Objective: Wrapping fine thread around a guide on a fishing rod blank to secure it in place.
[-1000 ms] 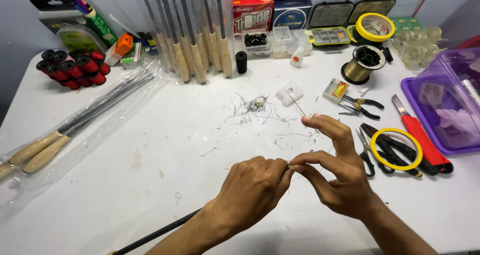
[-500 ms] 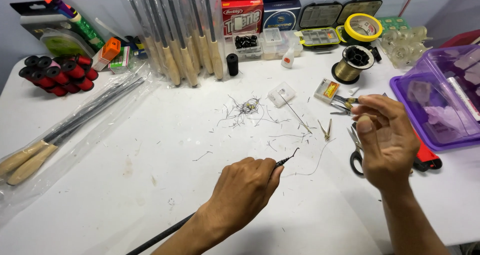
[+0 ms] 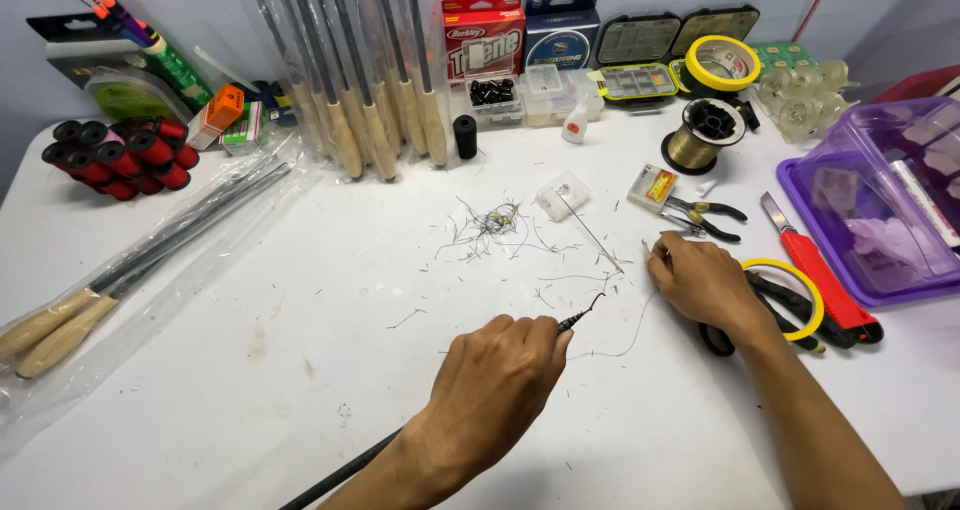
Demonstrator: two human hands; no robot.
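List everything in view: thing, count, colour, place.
thin dark rod: 1, black, pinched in left hand, tip up-right
thin line: 1, pale, curling between both hands
line scraps: many, dark, table centre
pliers: 1, black handles, above right hand
scissors: 1, black, partly under right hand
tape ring: 1, yellow, over scissors
utility knife: 1, red, right
bin: 1, purple, far right
line spool: 1, golden, back right
bagged rods: several, cork handles, left
red-black spools: cluster, back left
table: 1, white
left hand: holds rod
right hand: fingers on table by line
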